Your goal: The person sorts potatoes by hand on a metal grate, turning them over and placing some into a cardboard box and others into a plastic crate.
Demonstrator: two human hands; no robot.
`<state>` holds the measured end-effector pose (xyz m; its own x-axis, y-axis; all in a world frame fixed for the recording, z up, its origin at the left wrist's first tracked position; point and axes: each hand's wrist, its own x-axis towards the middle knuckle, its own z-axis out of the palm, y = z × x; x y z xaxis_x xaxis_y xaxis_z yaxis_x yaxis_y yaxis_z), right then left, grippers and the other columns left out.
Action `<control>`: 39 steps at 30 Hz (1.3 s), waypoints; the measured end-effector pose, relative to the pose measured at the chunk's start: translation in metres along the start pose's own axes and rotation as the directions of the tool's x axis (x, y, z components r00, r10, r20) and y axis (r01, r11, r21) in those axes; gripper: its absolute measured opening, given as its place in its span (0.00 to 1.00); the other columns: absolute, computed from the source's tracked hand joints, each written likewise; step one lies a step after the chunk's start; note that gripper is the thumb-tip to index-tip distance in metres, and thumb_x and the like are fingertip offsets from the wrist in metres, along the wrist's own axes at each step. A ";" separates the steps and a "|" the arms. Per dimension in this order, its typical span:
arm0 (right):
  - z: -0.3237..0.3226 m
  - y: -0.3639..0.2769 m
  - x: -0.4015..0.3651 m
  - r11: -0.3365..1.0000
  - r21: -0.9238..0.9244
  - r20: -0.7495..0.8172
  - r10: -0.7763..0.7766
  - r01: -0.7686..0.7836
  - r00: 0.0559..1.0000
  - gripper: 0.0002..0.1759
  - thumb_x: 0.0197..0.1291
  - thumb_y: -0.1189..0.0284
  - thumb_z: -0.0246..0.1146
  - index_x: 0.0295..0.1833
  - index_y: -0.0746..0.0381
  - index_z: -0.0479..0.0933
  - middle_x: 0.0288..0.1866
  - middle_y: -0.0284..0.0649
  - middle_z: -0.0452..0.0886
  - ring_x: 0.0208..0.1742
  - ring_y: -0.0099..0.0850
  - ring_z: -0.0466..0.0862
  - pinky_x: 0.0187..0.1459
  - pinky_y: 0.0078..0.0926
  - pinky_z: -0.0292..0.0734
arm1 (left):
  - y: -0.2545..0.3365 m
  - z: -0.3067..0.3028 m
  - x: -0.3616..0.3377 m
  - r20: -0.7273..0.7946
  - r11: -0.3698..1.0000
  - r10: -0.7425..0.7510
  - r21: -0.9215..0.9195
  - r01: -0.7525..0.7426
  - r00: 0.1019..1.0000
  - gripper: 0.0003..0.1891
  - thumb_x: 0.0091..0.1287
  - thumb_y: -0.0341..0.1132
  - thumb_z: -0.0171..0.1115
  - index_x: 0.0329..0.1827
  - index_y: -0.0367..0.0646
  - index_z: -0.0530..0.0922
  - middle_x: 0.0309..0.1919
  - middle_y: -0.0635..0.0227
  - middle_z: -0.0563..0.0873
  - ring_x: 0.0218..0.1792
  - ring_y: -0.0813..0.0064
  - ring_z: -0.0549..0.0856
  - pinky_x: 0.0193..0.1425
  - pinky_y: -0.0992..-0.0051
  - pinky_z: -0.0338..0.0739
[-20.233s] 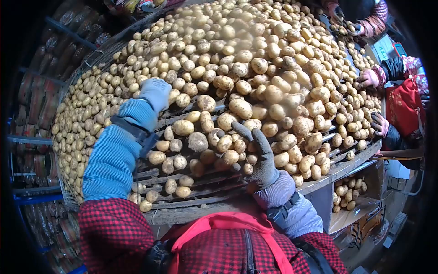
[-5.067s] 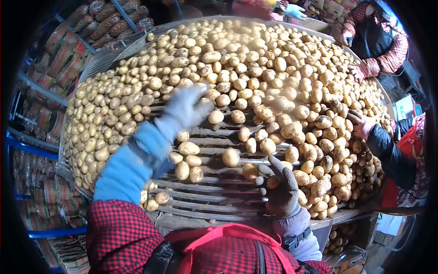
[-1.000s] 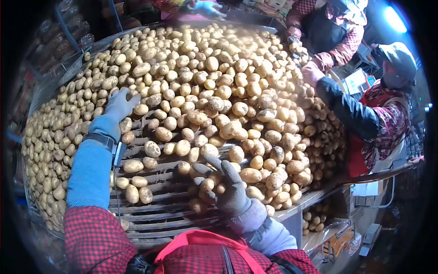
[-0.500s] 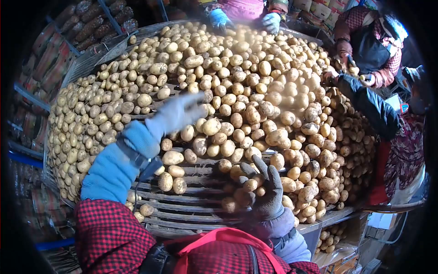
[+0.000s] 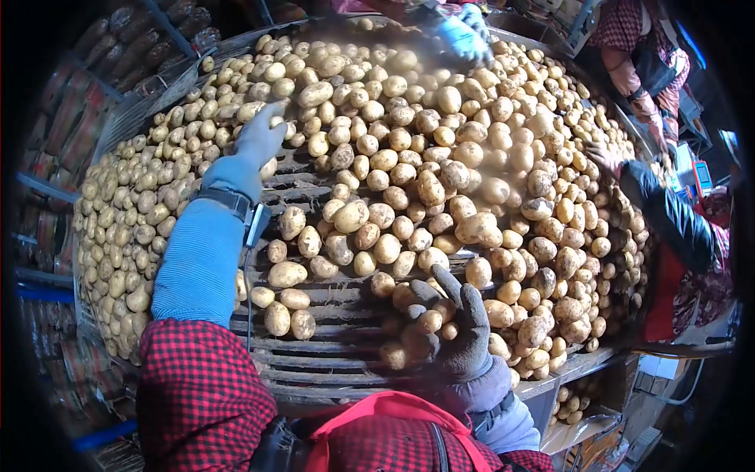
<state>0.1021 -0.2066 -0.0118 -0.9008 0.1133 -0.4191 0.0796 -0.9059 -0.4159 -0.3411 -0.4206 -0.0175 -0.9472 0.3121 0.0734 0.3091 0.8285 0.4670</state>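
My left hand (image 5: 261, 140), in a grey-blue glove, reaches forward over the upper left of the potato heap. Its fingers and thumb close around a small potato (image 5: 275, 121). Below it the slats show through a gap in the heap. Near the front edge, my right hand (image 5: 462, 330) wears a dark grey glove with its fingers curled. Small potatoes (image 5: 430, 321) lie in its grasp, and shadow hides part of the palm side. A few loose potatoes (image 5: 278, 318) rest on the slats between my two hands.
The slatted table (image 5: 314, 350) carries a wide heap of potatoes (image 5: 393, 157). At the far edge works another person's blue-gloved hand (image 5: 464, 39). Two more people stand along the right side, one with a dark sleeve (image 5: 668, 208) over the heap. Filled sacks (image 5: 71, 102) are stacked at the left.
My left hand has moved forward and left, from the middle of the heap to its upper left. My right hand stays in place. The far person's blue glove has shifted right.
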 end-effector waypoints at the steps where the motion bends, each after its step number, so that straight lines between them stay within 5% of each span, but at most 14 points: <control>1: -0.001 0.000 0.000 1.000 0.006 -0.022 0.002 -0.002 1.000 0.37 0.82 0.44 0.49 0.83 0.56 0.63 0.69 0.52 0.78 0.52 0.35 0.85 0.39 0.23 0.82 | -0.010 -0.006 -0.006 0.042 0.997 -0.072 0.031 0.070 0.997 0.26 0.73 0.45 0.66 0.72 0.53 0.76 0.56 0.50 0.89 0.59 0.54 0.88 0.66 0.60 0.79; 6: 0.008 -0.001 -0.004 0.999 0.048 -0.054 0.020 -0.018 0.998 0.37 0.81 0.43 0.49 0.84 0.55 0.63 0.70 0.54 0.78 0.50 0.36 0.86 0.34 0.23 0.80 | 0.026 -0.016 -0.109 0.282 0.964 0.066 0.230 -0.134 0.957 0.16 0.74 0.38 0.65 0.64 0.52 0.82 0.56 0.54 0.89 0.58 0.56 0.88 0.65 0.61 0.81; 9: 0.001 0.003 -0.002 0.999 -0.034 0.136 0.031 -0.026 0.990 0.39 0.80 0.41 0.50 0.85 0.53 0.61 0.72 0.55 0.77 0.47 0.38 0.87 0.28 0.21 0.74 | 0.070 -0.016 -0.163 0.092 0.880 0.380 -0.344 -0.329 0.920 0.18 0.73 0.31 0.65 0.66 0.42 0.82 0.58 0.57 0.88 0.60 0.63 0.87 0.68 0.66 0.81; 11: 0.002 0.005 -0.001 0.999 -0.013 0.185 0.040 -0.039 0.982 0.39 0.79 0.41 0.50 0.85 0.53 0.61 0.72 0.55 0.77 0.46 0.37 0.87 0.28 0.20 0.74 | 0.110 -0.018 -0.193 0.069 0.721 0.615 -0.452 -0.525 0.785 0.23 0.74 0.38 0.68 0.70 0.43 0.81 0.60 0.55 0.87 0.61 0.63 0.86 0.66 0.65 0.82; 12: 0.002 0.004 -0.001 0.999 0.008 0.227 0.039 -0.042 0.973 0.40 0.79 0.41 0.50 0.85 0.52 0.60 0.72 0.56 0.77 0.46 0.37 0.87 0.28 0.19 0.74 | 0.141 -0.035 -0.209 0.358 0.792 0.543 -0.518 -0.322 0.760 0.28 0.73 0.48 0.70 0.72 0.45 0.80 0.62 0.54 0.86 0.61 0.60 0.86 0.67 0.61 0.80; 13: 0.004 0.002 -0.002 0.999 -0.002 0.229 0.042 -0.042 0.972 0.40 0.79 0.41 0.50 0.85 0.52 0.60 0.72 0.56 0.77 0.46 0.37 0.87 0.28 0.19 0.74 | 0.137 -0.015 -0.203 0.216 0.555 0.816 -0.553 -0.621 0.537 0.33 0.72 0.55 0.71 0.75 0.48 0.79 0.65 0.54 0.85 0.64 0.55 0.84 0.72 0.57 0.76; 14: 0.006 0.001 -0.002 0.999 -0.023 0.176 0.043 -0.039 0.983 0.40 0.79 0.41 0.50 0.85 0.52 0.60 0.72 0.55 0.78 0.45 0.36 0.86 0.28 0.19 0.74 | 0.141 -0.008 -0.204 0.182 0.517 0.852 -0.445 -0.732 0.491 0.34 0.70 0.56 0.72 0.75 0.49 0.78 0.68 0.55 0.84 0.67 0.53 0.82 0.76 0.55 0.72; 19: 0.005 0.000 -0.004 0.999 0.022 0.048 0.037 -0.038 0.998 0.40 0.77 0.40 0.52 0.84 0.51 0.61 0.67 0.50 0.79 0.42 0.34 0.85 0.29 0.20 0.76 | 0.104 -0.019 -0.101 0.027 0.901 0.414 -0.151 -0.406 0.910 0.31 0.75 0.47 0.67 0.76 0.40 0.75 0.69 0.48 0.82 0.72 0.54 0.80 0.77 0.60 0.73; 24: 0.006 -0.002 -0.001 0.999 0.037 0.110 0.022 -0.026 0.994 0.40 0.78 0.41 0.53 0.84 0.52 0.61 0.67 0.49 0.79 0.44 0.35 0.85 0.29 0.22 0.77 | 0.065 0.044 -0.038 0.204 0.973 -0.037 0.232 -0.011 0.978 0.39 0.80 0.64 0.49 0.84 0.46 0.64 0.78 0.41 0.71 0.78 0.40 0.69 0.81 0.51 0.64; 25: 0.005 0.000 -0.001 0.997 0.060 0.098 0.040 -0.046 0.994 0.40 0.78 0.40 0.53 0.84 0.52 0.61 0.67 0.49 0.79 0.44 0.35 0.85 0.29 0.23 0.77 | 0.064 0.055 -0.048 0.194 0.969 0.155 0.163 -0.187 0.969 0.43 0.78 0.67 0.49 0.87 0.49 0.56 0.81 0.40 0.66 0.81 0.37 0.63 0.84 0.45 0.57; 28: 0.005 0.003 -0.001 0.999 0.032 0.038 0.005 -0.006 0.999 0.41 0.76 0.40 0.54 0.84 0.53 0.61 0.67 0.49 0.80 0.46 0.36 0.85 0.30 0.23 0.78 | 0.106 0.048 -0.104 0.236 0.922 0.176 0.301 -0.245 0.956 0.47 0.76 0.72 0.46 0.89 0.52 0.52 0.84 0.41 0.59 0.85 0.37 0.54 0.85 0.34 0.44; 31: 0.003 0.003 0.000 0.999 0.053 0.047 0.005 -0.007 0.999 0.40 0.77 0.41 0.53 0.83 0.53 0.61 0.67 0.50 0.80 0.48 0.37 0.86 0.30 0.24 0.79 | 0.104 0.025 -0.136 0.487 0.957 0.238 0.031 -0.289 0.841 0.46 0.75 0.75 0.42 0.87 0.54 0.59 0.87 0.45 0.53 0.86 0.33 0.43 0.87 0.35 0.40; 37: 0.009 -0.002 -0.003 0.979 0.204 0.064 0.013 -0.026 0.998 0.35 0.79 0.44 0.52 0.81 0.52 0.65 0.67 0.47 0.81 0.49 0.38 0.85 0.31 0.27 0.81 | 0.110 0.003 -0.224 0.404 0.620 0.647 0.214 -0.755 0.646 0.35 0.73 0.65 0.58 0.75 0.53 0.76 0.74 0.51 0.76 0.71 0.49 0.77 0.75 0.44 0.70; 39: 0.007 -0.003 -0.003 0.983 0.181 0.075 -0.006 -0.008 0.997 0.35 0.79 0.44 0.52 0.81 0.53 0.65 0.67 0.47 0.81 0.49 0.38 0.85 0.31 0.27 0.82 | 0.101 -0.010 -0.195 0.378 0.790 0.605 -0.390 -0.473 0.701 0.23 0.74 0.47 0.68 0.67 0.44 0.83 0.58 0.52 0.88 0.56 0.58 0.88 0.66 0.63 0.82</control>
<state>0.1016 -0.2071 -0.0031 -0.9307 0.0879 -0.3550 0.0080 -0.9656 -0.2599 -0.1260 -0.4027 0.0238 -0.4446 0.8957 0.0011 0.6589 0.3262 0.6778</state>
